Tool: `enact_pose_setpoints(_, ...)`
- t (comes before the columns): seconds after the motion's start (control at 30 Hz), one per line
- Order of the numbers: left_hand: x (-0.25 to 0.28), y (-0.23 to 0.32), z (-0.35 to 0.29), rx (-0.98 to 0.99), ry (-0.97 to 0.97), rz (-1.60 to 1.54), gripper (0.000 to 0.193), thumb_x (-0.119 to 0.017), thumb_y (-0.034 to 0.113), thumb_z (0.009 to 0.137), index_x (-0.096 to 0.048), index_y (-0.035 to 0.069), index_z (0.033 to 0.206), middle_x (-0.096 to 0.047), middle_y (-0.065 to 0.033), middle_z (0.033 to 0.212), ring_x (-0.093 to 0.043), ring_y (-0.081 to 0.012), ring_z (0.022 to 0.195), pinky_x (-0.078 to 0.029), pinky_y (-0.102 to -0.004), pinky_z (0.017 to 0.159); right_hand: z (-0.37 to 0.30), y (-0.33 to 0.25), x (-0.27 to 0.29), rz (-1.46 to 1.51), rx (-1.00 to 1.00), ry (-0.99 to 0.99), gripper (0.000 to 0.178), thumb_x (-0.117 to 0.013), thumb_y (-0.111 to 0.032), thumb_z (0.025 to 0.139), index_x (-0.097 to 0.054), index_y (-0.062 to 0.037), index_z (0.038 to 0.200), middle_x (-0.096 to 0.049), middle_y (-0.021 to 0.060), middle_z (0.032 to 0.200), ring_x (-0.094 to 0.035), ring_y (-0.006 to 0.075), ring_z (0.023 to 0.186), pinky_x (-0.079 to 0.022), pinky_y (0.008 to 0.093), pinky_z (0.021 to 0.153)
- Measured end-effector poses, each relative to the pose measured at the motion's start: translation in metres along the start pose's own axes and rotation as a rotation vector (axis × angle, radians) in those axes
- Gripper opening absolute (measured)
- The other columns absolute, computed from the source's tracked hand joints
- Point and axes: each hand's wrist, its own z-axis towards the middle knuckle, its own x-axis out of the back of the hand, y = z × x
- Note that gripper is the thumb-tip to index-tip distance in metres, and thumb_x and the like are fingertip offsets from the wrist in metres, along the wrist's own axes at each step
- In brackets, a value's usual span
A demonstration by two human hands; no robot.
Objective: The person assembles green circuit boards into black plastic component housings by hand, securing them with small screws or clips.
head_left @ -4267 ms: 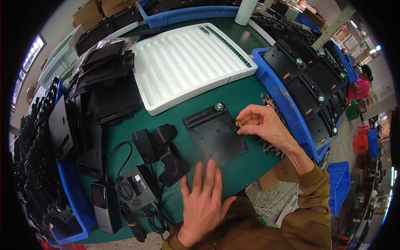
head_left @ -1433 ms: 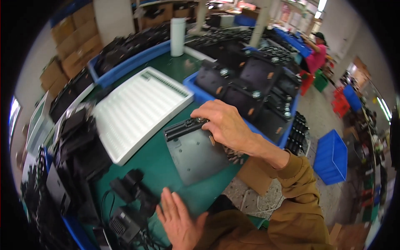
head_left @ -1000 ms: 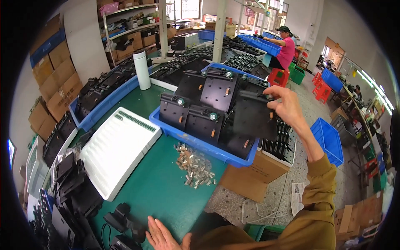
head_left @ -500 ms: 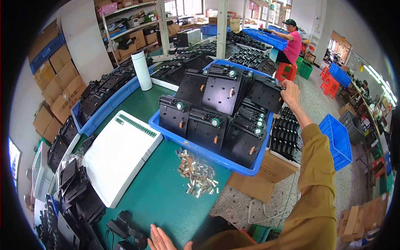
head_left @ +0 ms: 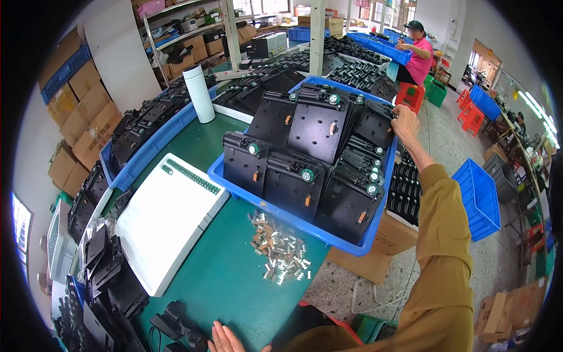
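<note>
My right hand (head_left: 406, 124) reaches to the far right side of a blue plastic crate (head_left: 280, 211). Its fingers are closed on the upper right edge of a black plastic panel (head_left: 374, 128), which tilts among other panels in the crate. Several similar black panels (head_left: 317, 124) stand in stacked rows there, each with a round green-and-white piece and a small orange clip. My left hand (head_left: 226, 339) is low in the picture by the table's near edge, fingers stretched out and holding nothing. Black plastic parts (head_left: 177, 321) lie beside it.
Small metal and brown clips (head_left: 281, 252) are heaped on the green tabletop (head_left: 226, 258). A white foam tray (head_left: 170, 226) holds a row of green springs (head_left: 193, 177). A white bottle (head_left: 199, 97) stands behind. Empty blue crates (head_left: 476, 199) rest on the floor; a co-worker (head_left: 417, 58) sits farther back.
The panel in my right hand has tipped and settled lower among the others at the crate's right side. My left hand stays near the table edge. The co-worker's arm has drawn back.
</note>
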Motion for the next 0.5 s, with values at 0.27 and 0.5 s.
enact_pose_setpoints(0.27, -0.001, -0.002, 0.001, -0.014, -0.004, 0.002, 0.090, -0.065, 0.047, 0.089, -0.027, -0.005, 0.151, -0.031, -0.0271, 0.155, -0.030, -0.0441, 0.143, -0.022, -0.0578, 0.115, -0.002, 0.002, 0.005, 0.046, -0.077, -0.017, 0.034, -0.069, -0.006, 0.074, -0.071, -0.0100, 0.108, -0.071, 0.0167, 0.106, -0.067, 0.0381, 0.102, -0.053, 0.0458, 0.088)
enact_pose_setpoints(0.5, 0.000, -0.004, 0.001, -0.020, -0.009, 0.001, 0.090, -0.067, 0.047, 0.088, -0.029, -0.006, 0.150, -0.032, -0.0271, 0.154, -0.031, -0.0444, 0.142, -0.022, -0.0578, 0.115, 0.009, 0.009, 0.006, 0.041, -0.039, -0.045, 0.031, -0.069, -0.005, 0.073, -0.073, -0.0101, 0.104, -0.071, 0.0182, 0.106, -0.067, 0.0383, 0.103, -0.053, 0.0457, 0.089)
